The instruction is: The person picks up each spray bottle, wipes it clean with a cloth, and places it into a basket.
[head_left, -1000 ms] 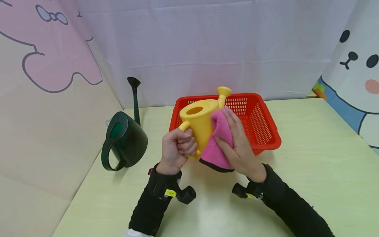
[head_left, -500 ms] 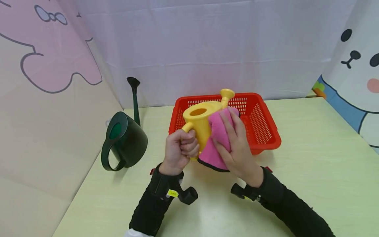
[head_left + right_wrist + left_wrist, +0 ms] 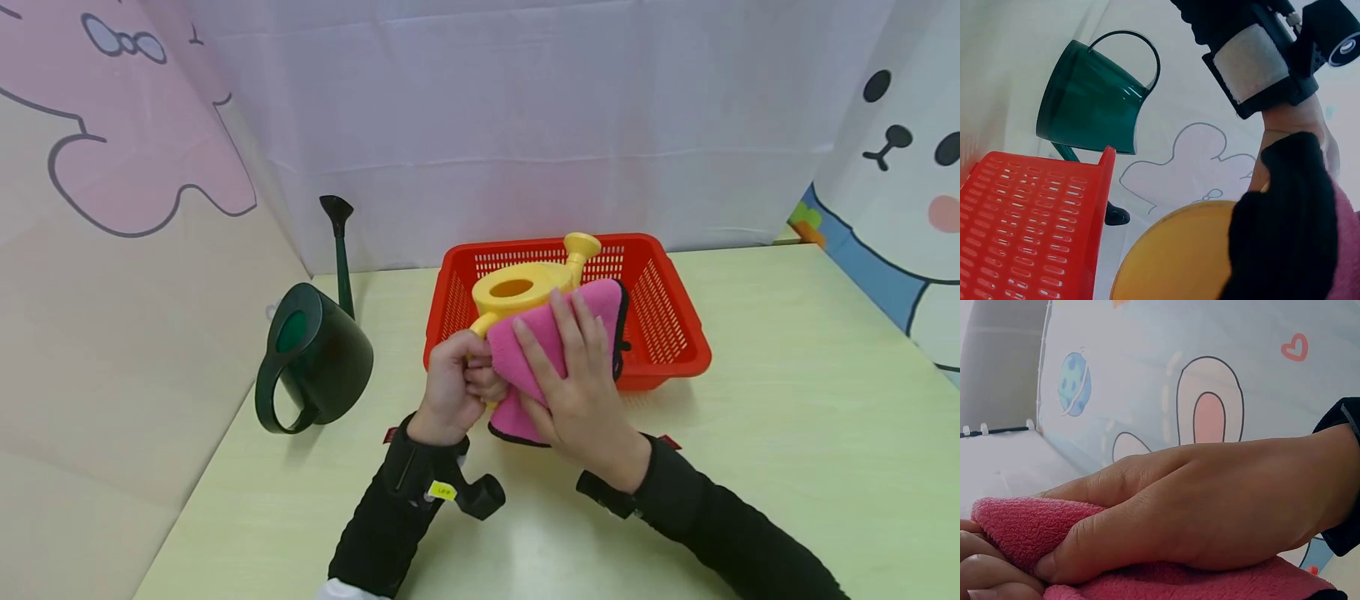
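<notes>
In the head view my left hand (image 3: 463, 385) grips the handle of a yellow watering can (image 3: 525, 282), held tilted in front of the red basket. My right hand (image 3: 581, 387) lies spread over a pink cloth (image 3: 536, 329) with black edging, its fingers straight, pressing the cloth on the can's side. The cloth hides most of the can's body and reaches the left knuckles. Up close in the left wrist view, the right thumb rests on the pink cloth (image 3: 1035, 528) beside the curled left fingers (image 3: 997, 578). The can's yellow base (image 3: 1179, 256) shows in the right wrist view.
A red perforated basket (image 3: 663, 312) stands at the back of the pale table (image 3: 795, 433), just behind the can. To the left is a dark green watering can (image 3: 337, 367) with a tall spout. White curtains and printed cartoon cloths border the table.
The right hand has slid the cloth leftward across the can toward the left hand, with more black edging showing at right. The left hand and the can have shifted slightly right and down.
</notes>
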{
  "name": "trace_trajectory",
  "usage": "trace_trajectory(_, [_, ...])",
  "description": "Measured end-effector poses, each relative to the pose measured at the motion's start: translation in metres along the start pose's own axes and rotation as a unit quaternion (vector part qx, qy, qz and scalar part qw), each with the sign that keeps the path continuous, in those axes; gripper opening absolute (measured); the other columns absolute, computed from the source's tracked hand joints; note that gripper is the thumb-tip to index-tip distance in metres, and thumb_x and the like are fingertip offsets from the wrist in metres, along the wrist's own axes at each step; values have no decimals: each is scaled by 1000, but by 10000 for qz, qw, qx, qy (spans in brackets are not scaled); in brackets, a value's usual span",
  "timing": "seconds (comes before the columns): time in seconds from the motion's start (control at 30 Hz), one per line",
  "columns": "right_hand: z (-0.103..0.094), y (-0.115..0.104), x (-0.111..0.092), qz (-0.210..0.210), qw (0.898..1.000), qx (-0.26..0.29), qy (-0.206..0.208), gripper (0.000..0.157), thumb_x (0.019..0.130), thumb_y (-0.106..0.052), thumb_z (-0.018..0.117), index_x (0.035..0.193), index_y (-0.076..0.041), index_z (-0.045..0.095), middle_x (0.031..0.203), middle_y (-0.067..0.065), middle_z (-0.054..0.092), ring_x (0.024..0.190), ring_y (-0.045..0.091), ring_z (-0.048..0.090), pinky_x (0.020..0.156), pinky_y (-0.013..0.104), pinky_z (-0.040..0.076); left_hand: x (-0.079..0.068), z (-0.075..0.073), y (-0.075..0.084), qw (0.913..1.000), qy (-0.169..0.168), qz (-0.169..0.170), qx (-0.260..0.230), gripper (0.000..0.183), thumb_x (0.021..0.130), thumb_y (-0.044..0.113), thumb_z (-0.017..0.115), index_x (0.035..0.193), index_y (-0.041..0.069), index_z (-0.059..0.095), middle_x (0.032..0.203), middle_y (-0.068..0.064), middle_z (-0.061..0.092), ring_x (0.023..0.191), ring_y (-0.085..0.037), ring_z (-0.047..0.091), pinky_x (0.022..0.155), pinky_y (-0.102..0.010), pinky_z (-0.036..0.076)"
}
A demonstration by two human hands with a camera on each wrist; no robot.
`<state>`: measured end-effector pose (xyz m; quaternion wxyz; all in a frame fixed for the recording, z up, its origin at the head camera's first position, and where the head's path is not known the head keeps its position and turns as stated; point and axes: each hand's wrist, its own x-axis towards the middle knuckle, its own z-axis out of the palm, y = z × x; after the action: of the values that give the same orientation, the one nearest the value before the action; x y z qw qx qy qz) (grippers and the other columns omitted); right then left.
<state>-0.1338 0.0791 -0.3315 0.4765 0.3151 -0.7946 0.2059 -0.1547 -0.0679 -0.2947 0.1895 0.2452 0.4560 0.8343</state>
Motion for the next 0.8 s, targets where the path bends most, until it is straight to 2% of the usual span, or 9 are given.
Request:
trace_trajectory(0.17, [-4,7,5,104,9990,388,173,56,87,-31,44,138,-11,31,137,28,27,127,41,21,98,61,27,0,1,1,9999,-80,-69,-53,27,78,9,24,52,19,28,44,7,20,34,-6,20,37,-26,7])
trace_trajectory(0.27, [-8,13,7,440,9947,925,44,58,88,-32,44,139,-11,29,138,26,25,127,38,21,99,57,28,-1,1,2,9999,-68,-136,-83,26,78,10,24,53,18,27,44,6,21,34,-6,20,38,-26,8])
trace_trajectory(0.33, [-12,17,8,771,9877,1357,-105,59,87,-28,46,140,-11,27,140,24,23,128,33,21,100,53,30,-2,2,3,9997,-40,-203,-100,27,78,10,24,53,18,27,44,6,21,35,-7,20,38,-26,8])
trace_trajectory(0.43, [-17,24,11,1323,9676,2133,-259,63,83,-13,50,140,-8,24,142,20,23,127,28,25,100,43,34,-3,2,4,9996,-22,-261,-107,27,78,11,24,53,18,28,44,7,23,35,-8,20,39,-26,8])
trace_trajectory(0.57, [-23,31,17,2032,9255,3187,-227,64,81,1,48,140,-7,25,138,15,33,117,22,37,96,25,38,-5,3,5,9997,-87,-229,-100,27,78,10,23,53,18,28,45,6,24,35,-10,21,39,-27,9])
trace_trajectory(0.63, [-25,32,18,2242,9116,3440,-187,62,82,2,46,140,-8,26,135,14,38,112,21,41,93,20,38,-5,3,5,9997,-106,-217,-101,26,78,10,23,53,17,27,45,6,24,35,-10,22,39,-27,10])
trace_trajectory(0.67, [-26,32,19,2251,9108,3457,-172,61,82,2,46,139,-7,27,134,14,39,111,21,42,92,19,39,-5,3,4,9997,-105,-216,-96,26,79,10,23,53,17,27,45,6,25,36,-10,22,39,-27,10])
trace_trajectory(0.7, [-26,32,19,2207,9144,3391,-159,61,82,2,46,139,-7,27,134,14,39,111,21,42,92,19,39,-5,3,4,9997,-89,-223,-89,26,79,11,23,53,17,27,45,6,25,36,-10,23,39,-27,10])
trace_trajectory(0.8, [-25,30,18,1772,9431,2812,-142,62,81,0,49,139,-7,29,138,17,34,119,23,37,97,25,37,-4,3,3,9997,-71,-226,-38,27,79,11,23,53,18,27,44,7,24,35,-9,22,39,-27,10])
